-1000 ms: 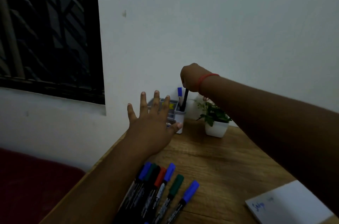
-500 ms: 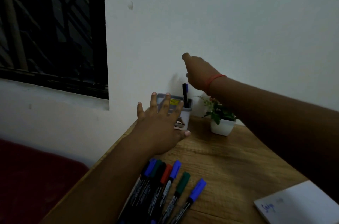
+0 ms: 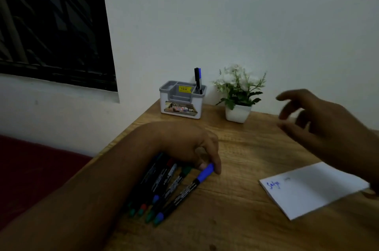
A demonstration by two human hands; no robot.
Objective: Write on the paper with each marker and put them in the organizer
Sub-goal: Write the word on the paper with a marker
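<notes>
Several black markers lie side by side on the wooden table at lower centre. My left hand [image 3: 190, 148] rests over their top ends, its fingertips pinched on the blue cap of the rightmost marker [image 3: 185, 191], which still lies on the table. A grey and white organizer [image 3: 181, 105] stands at the table's far edge by the wall, with two markers [image 3: 198, 80] upright in its right compartment. A white paper pad [image 3: 311, 191] with blue writing lies at the right. My right hand [image 3: 320, 125] hovers above the table beyond the pad, fingers apart and holding nothing.
A small white pot with a flowering plant [image 3: 239, 94] stands right of the organizer. The table's left edge [image 3: 123, 133] runs diagonally, with a dark red surface [image 3: 30, 168] below it. A dark window [image 3: 53, 22] fills the upper left wall.
My right hand let go of a marker in the organizer and drew back to the right. My left hand came back from beside the organizer and closed on the blue-capped marker.
</notes>
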